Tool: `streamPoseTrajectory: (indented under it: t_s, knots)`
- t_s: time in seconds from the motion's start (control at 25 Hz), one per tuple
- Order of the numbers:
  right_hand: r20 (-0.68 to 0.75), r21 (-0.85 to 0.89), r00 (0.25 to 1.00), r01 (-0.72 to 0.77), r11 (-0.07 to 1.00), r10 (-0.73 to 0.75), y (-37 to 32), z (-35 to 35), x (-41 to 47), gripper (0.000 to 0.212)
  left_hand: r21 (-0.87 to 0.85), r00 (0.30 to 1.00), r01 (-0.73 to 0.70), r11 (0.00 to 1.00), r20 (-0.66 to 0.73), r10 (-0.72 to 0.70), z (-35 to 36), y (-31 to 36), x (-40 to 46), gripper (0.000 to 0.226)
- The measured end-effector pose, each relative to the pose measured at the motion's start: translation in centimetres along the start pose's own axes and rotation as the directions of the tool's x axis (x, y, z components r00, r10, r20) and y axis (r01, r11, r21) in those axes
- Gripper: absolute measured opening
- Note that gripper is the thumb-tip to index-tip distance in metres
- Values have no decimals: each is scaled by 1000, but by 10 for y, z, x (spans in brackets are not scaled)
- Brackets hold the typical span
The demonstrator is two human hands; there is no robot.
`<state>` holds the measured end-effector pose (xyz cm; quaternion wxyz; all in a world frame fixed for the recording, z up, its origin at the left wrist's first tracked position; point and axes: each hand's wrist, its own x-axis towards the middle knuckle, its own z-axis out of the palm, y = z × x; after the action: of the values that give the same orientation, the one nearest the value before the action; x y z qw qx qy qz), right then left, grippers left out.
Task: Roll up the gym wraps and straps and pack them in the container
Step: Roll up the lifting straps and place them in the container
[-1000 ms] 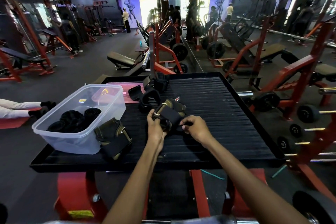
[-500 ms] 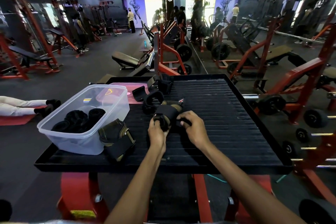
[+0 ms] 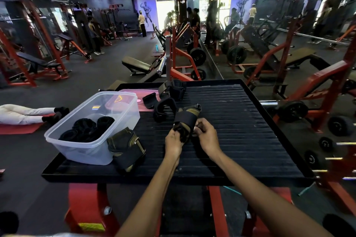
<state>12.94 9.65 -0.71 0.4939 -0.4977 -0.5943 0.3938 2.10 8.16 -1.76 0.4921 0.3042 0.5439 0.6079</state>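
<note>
L hand: centre of frame, fingers curled round near end of the wrap, gripping it from the left.
R hand: just right of L, fingers and thumb curled, pinching same end from the right; hands nearly touch.
Wrap: black w/ olive-camo patches, partly rolled, runs from the hands up toward mid-frame; far end lies on the platform.
Platform: black ribbed tray w/ raised rim, fills mid-frame, sits on a red frame.
Loose straps: black, piled just above the held wrap, upper centre of platform; a further black one at the far rim.
Container: clear plastic tub, left part of platform, open.
Rolled wraps: several black rolls inside the tub, packed close together.
Camo wrap: 2nd olive/black one, bunched, leaning against tub's near-right corner, touching it.
Lid: pink, flat behind the tub, partly under a strap.
Bkgd: gym floor, red machines, plates, mirror at right; a person lying on a red mat at left edge.
</note>
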Motion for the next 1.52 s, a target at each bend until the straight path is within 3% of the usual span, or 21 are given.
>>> streamPoseTrajectory:
  t_s: [0.16,0.32,0.52,0.6,0.76,0.92,1.0,1.12,1.2,1.28,1.36,1.44,1.52]
  knots:
    - [124,233,988,-116,966,89,-2,4,-2,23,117,994,-108,987,-22,111,-4,-6,4,30]
    - [202,410,974,-180,894,104,-8,7,-3,41,128,978,-182,975,-79,193,-2,-1,-2,35]
    - [232,460,967,-206,864,107,-15,1,-7,27,83,984,-151,985,-87,158,-2,4,-5,45]
    - [258,455,961,-215,864,103,-13,-2,-7,32,70,993,-109,992,-44,113,-4,5,-6,48]
    - [323,287,939,-215,934,117,-9,-3,-11,44,145,994,-111,983,38,107,-1,9,-14,50]
    - [314,327,937,-256,910,151,-8,-6,-10,34,3,996,-35,999,77,35,0,14,-23,45]
    - [312,379,936,-280,882,163,-6,-7,-7,30,17,995,-57,998,79,55,0,15,-25,35]
    - [221,370,960,-245,896,171,-5,-9,-5,24,145,993,-109,983,68,100,1,20,-27,51]
    - [196,265,975,-158,951,108,-4,-9,-8,38,321,980,-196,926,90,176,-3,19,-27,60]
    - [193,184,980,-79,980,42,-4,-8,-13,47,467,951,-309,829,132,280,-12,17,-33,54]
    - [203,96,979,2,995,-21,-6,-6,-16,50,541,897,-409,735,88,434,-21,21,-45,52]
    - [211,76,977,26,997,-42,-7,-5,-18,54,561,784,-509,653,-12,621,-32,26,-60,49]
    - [209,79,977,15,997,-31,-6,-5,-18,55,633,629,-527,567,-159,761,-47,26,-74,46]
